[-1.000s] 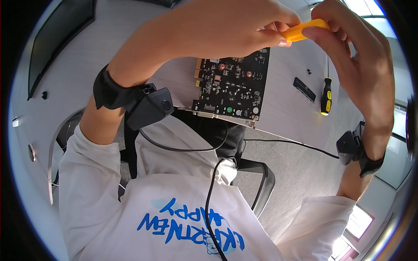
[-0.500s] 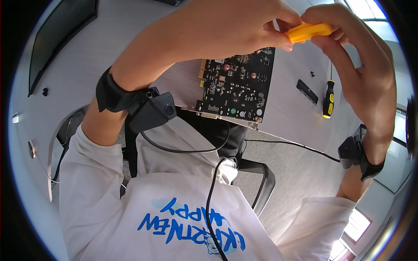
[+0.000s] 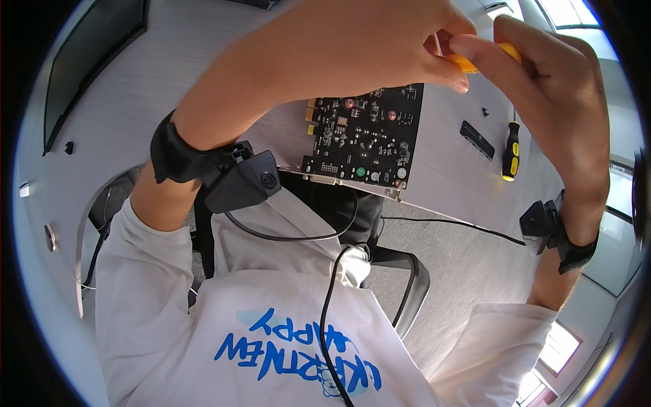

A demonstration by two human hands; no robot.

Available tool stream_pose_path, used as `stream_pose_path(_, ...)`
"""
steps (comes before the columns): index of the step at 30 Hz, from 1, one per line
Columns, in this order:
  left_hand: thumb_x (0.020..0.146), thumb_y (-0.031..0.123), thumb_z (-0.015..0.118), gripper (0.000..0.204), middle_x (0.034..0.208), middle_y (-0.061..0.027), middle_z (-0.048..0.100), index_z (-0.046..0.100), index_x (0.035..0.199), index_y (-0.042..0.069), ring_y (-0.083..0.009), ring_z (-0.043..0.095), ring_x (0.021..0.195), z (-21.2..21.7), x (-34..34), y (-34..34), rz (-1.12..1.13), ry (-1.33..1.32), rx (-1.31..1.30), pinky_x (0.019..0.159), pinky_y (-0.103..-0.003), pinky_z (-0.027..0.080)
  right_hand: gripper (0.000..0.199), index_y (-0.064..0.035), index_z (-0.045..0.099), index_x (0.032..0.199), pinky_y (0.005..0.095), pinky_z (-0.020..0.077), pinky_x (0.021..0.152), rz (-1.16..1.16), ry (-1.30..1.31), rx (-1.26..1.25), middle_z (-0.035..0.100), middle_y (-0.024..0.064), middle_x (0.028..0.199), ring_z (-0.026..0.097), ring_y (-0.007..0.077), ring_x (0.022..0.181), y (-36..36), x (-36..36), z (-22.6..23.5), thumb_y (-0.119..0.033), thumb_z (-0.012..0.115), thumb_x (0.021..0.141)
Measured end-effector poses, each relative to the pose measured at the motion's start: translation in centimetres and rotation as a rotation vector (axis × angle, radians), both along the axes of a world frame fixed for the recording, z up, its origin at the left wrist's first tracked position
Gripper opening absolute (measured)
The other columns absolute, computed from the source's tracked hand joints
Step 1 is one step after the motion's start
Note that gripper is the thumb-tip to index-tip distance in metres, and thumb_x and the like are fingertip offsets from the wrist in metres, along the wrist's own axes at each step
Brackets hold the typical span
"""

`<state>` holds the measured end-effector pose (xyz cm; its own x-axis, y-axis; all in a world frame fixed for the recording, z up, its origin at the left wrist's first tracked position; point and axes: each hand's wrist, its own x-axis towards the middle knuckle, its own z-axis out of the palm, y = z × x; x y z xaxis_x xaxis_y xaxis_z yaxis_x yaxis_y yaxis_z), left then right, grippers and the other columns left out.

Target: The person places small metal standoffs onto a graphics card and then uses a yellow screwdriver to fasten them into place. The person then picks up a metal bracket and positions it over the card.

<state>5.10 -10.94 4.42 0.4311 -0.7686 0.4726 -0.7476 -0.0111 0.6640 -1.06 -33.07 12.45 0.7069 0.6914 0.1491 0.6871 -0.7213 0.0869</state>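
One orange handle point(image 3: 462, 64) between both hands point(image 3: 417, 51) point(image 3: 556, 78)

Grey table point(image 3: 444, 159) with circuit board point(image 3: 363, 139), screwdriver point(image 3: 512, 152)

1. Bright daylight from windows point(image 3: 559, 347) at right, the lower one washed out white.
2. Black, blue-fringed fisheye rim; the dark screen point(image 3: 91, 64) bends.
3. Right hand point(image 3: 553, 88) fairly sharp.
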Motion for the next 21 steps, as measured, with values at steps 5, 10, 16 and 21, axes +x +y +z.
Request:
stream_pose_path(5,0.095,0.021,0.075,0.027,0.083,-0.0177,0.073,0.074,0.100,-0.005,-0.0278,0.068,0.065,0.3,0.7,0.3,-0.074,0.066,0.029,0.065,-0.037,0.053,0.021,-0.0024,0.072,0.109,0.0256,0.0395,0.053,0.008,-0.008,0.005,0.066,0.0056,0.081,0.052,0.0105,0.060,-0.1,-0.3,0.2,-0.014,0.078,0.092)
stream_pose_path(10,0.094,0.017,0.076,0.025,0.085,-0.0196,0.074,0.074,0.105,-0.005,-0.0291,0.069,0.066,-1.6,0.1,-0.9,0.041,0.060,-0.044,0.066,-0.037,0.053,0.021,-0.0026,0.072,0.109,0.0256,0.0400,0.054,0.000,-0.005,0.010,0.066,0.0059,0.082,0.052,0.0108,0.061,-0.2,-0.5,0.3,-0.014,0.078,0.092)
stream_pose_path(16,0.091,0.015,0.078,0.025,0.085,-0.0153,0.070,0.072,0.109,-0.002,-0.0285,0.068,0.071,-1.7,0.2,-0.6,0.094,0.018,-0.005,0.070,-0.036,0.053,0.021,-0.0028,0.072,0.110,0.0256,0.0406,0.054,-0.017,0.019,0.001,0.066,0.0062,0.083,0.053,0.0112,0.061,0.3,-0.1,-0.4,-0.014,0.078,0.092)
stream_pose_path(21,0.091,0.015,0.079,0.023,0.085,-0.0137,0.069,0.072,0.106,-0.001,-0.0283,0.067,0.070,-1.1,-0.4,-0.5,0.117,-0.036,-0.088,0.067,-0.036,0.053,0.022,-0.0030,0.072,0.110,0.0255,0.0411,0.055,-0.014,0.014,0.002,0.066,0.0065,0.083,0.053,0.0116,0.062,0.4,-0.2,-0.5,-0.014,0.078,0.092)
